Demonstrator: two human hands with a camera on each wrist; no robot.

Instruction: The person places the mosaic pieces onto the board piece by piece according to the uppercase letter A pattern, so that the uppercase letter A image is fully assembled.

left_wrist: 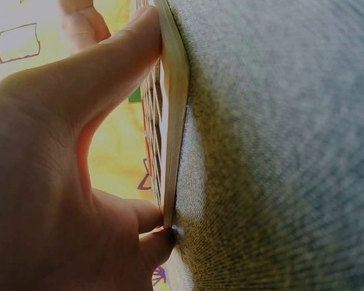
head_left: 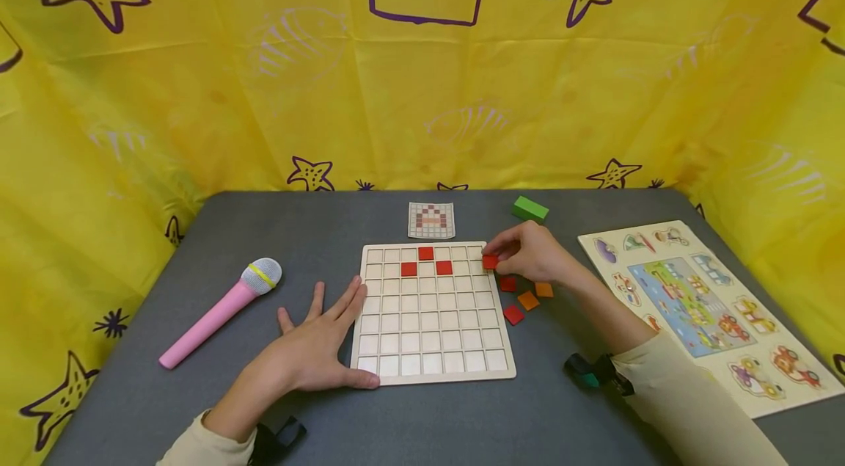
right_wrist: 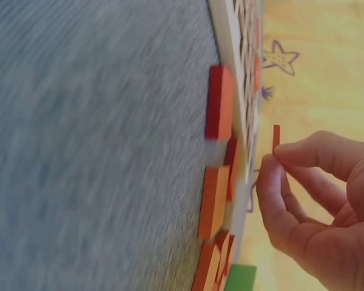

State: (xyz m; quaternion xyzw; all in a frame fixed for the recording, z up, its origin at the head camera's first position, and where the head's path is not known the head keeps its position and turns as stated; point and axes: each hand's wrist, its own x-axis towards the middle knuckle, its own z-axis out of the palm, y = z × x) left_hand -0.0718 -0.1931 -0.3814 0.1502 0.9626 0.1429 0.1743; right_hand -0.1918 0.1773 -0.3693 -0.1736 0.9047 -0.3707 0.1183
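Note:
My right hand (head_left: 533, 255) pinches a small red square tile (head_left: 489, 262) between thumb and fingertips at the upper right corner of a wooden grid board (head_left: 392, 380). In the right wrist view the pinched tile (right_wrist: 276, 138) is seen edge-on, raised off the table. Three red tiles lie in the board's upper cells, one being the top red tile (head_left: 425, 253). Spread along the board's left edge, my left hand (head_left: 317, 348) touches it with its fingers, the thumb (left_wrist: 133, 42) resting on the near left corner.
Loose red and orange tiles (head_left: 528, 301) lie right of the board, with a green block (head_left: 530, 209) farther back. A small pattern card (head_left: 432, 221) sits behind the board. A pink toy microphone (head_left: 211, 323) lies left; a picture puzzle board (head_left: 716, 385) lies right.

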